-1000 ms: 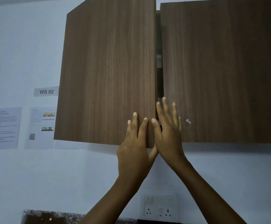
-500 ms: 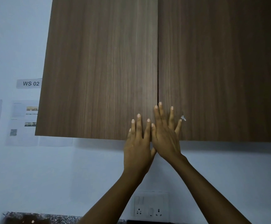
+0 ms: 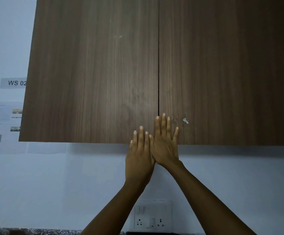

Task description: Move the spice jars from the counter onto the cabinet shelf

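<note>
The wall cabinet has two brown wood-grain doors, both closed, with a thin dark seam between them. My left hand [image 3: 140,155] lies flat with straight fingers against the bottom corner of the left door [image 3: 93,73]. My right hand [image 3: 165,143] lies flat beside it on the bottom corner of the right door [image 3: 227,70], its fingers spread across the seam. The two hands touch at the thumbs. No spice jars show, and the shelf is hidden behind the doors.
A white wall socket plate [image 3: 152,216] sits below the cabinet. A "WS 02" label [image 3: 14,83] and printed sheets [image 3: 5,126] hang on the wall at left. A strip of speckled counter [image 3: 27,231] shows along the bottom edge.
The left door has swung fully closed against the right one, so the gap between them is gone. Both hands stay flat on the lower door corners.
</note>
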